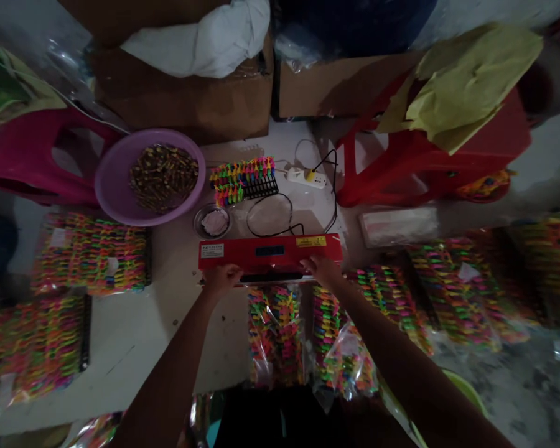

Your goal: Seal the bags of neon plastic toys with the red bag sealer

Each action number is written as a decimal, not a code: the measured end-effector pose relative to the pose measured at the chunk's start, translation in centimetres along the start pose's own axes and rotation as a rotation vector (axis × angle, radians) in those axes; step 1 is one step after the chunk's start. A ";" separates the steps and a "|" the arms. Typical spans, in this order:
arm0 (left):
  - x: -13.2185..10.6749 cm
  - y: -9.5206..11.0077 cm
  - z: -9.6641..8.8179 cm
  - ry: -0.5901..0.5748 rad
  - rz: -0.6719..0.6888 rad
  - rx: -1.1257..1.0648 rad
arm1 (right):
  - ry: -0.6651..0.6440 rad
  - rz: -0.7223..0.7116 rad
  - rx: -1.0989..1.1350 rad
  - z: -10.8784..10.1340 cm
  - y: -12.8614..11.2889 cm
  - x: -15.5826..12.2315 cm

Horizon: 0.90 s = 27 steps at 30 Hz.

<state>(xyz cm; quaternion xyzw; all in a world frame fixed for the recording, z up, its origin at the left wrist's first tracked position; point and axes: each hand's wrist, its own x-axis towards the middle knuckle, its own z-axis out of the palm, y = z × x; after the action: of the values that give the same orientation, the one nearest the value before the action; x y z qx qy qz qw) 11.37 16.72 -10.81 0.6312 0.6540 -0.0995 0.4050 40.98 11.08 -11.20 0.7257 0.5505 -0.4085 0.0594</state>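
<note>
The person's left hand [221, 278] curls narrowly at the left front of the red heat sealer [289, 254]; the right hand [324, 270] touches its right front, fingers slightly spread. Whether either grips anything cannot be told. The long, boxy sealer lies on the smooth white tabletop [177, 336], behind 1 glossy plastic bag [275, 330] of knobbly, multicoloured pieces.

By the pale desk [126, 336] are carried a red machine [284, 264], purple basin [108, 183], power strip [313, 180] and, seemingly, bagged trinkets [96, 252].
</note>
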 end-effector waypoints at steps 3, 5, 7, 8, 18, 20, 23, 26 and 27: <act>0.3 0.5 0.4 0.042 -0.042 0.026 | -0.076 -0.104 0.284 0.2 0.4 -0.1; 0.3 0.5 0.7 0.077 -0.056 -0.006 | -0.100 -0.147 0.369 0.3 0.6 -0.2; 0.0 0.2 0.9 0.086 -0.017 -0.094 | -0.084 -0.135 0.398 0.5 0.7 -0.1; -0.2 -0.1 1.1 0.084 0.008 -0.152 | -0.073 -0.122 0.441 0.7 0.8 -0.1; -0.6 -0.9 0.5 0.076 0.143 -0.317 | -0.053 -0.174 0.507 0.1 1.8 0.0; -0.3 -0.9 0.3 0.024 0.202 -0.200 | -0.042 -0.202 0.378 -0.2 1.4 0.2; 0.6 -0.9 0.4 0.094 0.242 -0.101 | 0.187 -0.161 0.185 0.5 0.3 0.4; 1.9 -0.6 0.6 0.354 0.163 -0.035 | 0.478 -0.145 -0.010 2.1 -0.6 0.7; 2.3 -0.4 0.6 0.437 0.131 -0.015 | 0.546 -0.158 -0.058 2.6 -0.8 0.7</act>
<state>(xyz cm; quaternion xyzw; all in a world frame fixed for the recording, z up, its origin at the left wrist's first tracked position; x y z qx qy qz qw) 11.55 17.92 -12.86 0.6759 0.6845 0.0710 0.2637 38.95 10.56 -13.11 0.7615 0.6126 -0.1854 -0.1023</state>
